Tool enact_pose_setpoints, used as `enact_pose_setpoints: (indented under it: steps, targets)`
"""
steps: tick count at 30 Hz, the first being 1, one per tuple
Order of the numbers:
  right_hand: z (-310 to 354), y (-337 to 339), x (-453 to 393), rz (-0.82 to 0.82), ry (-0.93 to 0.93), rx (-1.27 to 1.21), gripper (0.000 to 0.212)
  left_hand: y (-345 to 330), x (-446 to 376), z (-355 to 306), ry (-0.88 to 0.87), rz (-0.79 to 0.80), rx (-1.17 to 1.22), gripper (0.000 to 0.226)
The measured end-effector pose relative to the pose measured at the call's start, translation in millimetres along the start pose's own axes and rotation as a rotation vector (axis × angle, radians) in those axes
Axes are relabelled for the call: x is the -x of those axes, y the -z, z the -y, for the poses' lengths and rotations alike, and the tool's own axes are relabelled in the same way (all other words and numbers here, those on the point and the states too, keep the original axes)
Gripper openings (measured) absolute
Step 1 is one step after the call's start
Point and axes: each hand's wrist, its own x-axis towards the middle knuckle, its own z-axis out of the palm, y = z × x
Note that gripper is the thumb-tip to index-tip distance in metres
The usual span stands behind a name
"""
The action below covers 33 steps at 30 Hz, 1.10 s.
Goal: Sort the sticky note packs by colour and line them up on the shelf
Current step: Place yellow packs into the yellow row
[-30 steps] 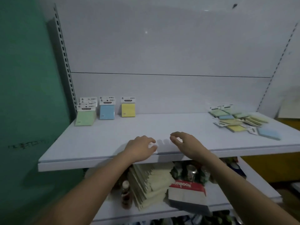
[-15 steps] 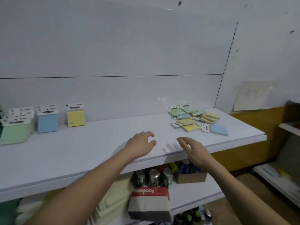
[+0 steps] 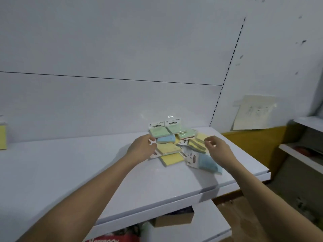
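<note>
A loose pile of sticky note packs [image 3: 176,145] lies at the right end of the white shelf [image 3: 70,172]: green ones [image 3: 158,131] at the back, a blue one [image 3: 166,139] among them, yellow ones [image 3: 172,158] in front, another blue pack [image 3: 207,163] nearest me. My left hand [image 3: 141,149] is at the pile's left edge, fingers curled, holding nothing. My right hand [image 3: 218,149] hovers at the pile's right side, fingers apart and empty. A yellow pack [image 3: 3,137] stands upright at the far left edge of view.
The shelf's right end [image 3: 262,170] is just past the pile. A paper sheet [image 3: 253,112] hangs on the wall to the right, above a yellow board [image 3: 253,142]. A lower shelf [image 3: 206,222] holds a cardboard box [image 3: 174,219] and red packaging [image 3: 113,239].
The view has swung right and closer to the pile. Both hands have moved from the shelf's front edge up to the pile, one at each side.
</note>
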Motion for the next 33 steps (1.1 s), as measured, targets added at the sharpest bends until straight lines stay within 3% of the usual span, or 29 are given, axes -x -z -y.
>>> enact_pose_setpoints:
  steps: [4, 7, 11, 16, 19, 21, 23, 30, 33]
  targets:
    - [-44.5, 9.7, -42.5, -0.135, -0.161, -0.063, 0.027, -29.7, -17.8, -17.6, 0.003, -0.007, -0.041, 0.024]
    - [-64.4, 9.1, -72.6, -0.023, -0.259, -0.136, 0.038, -46.9, -27.8, -32.5, 0.053, 0.035, -0.181, 0.033]
    - [-78.4, -3.5, -102.8, 0.114, -0.221, -0.193, 0.05, -56.6, -33.0, -44.3, 0.158, 0.04, -0.251, 0.043]
    - [-97.2, -3.2, -121.4, 0.225, -0.169, -0.302, 0.069, -70.6, -31.6, -60.7, 0.322, -0.115, -0.399, 0.061]
    - [-104.0, 5.8, -126.7, 0.301, -0.175, -0.496, 0.048, -79.3, -27.3, -76.5, 0.38, -0.218, -0.428, 0.066]
    - [-104.2, 13.5, -127.4, 0.341, -0.189, -0.643, 0.027, -84.8, -20.2, -83.7, 0.385, -0.283, -0.357, 0.055]
    - [-102.2, 21.6, -127.4, 0.386, -0.217, -0.799, 0.021, -88.5, -9.1, -89.6, 0.374, -0.365, -0.201, 0.039]
    - [-92.1, 36.8, -122.4, 0.582, -0.16, -1.118, 0.03, -87.9, 12.2, -110.9, 0.436, -0.45, 0.215, 0.028]
    - [-81.6, 33.3, -116.3, 0.711, -0.092, -1.159, 0.036, -82.5, 21.4, -119.7, 0.503, -0.525, 0.44, 0.009]
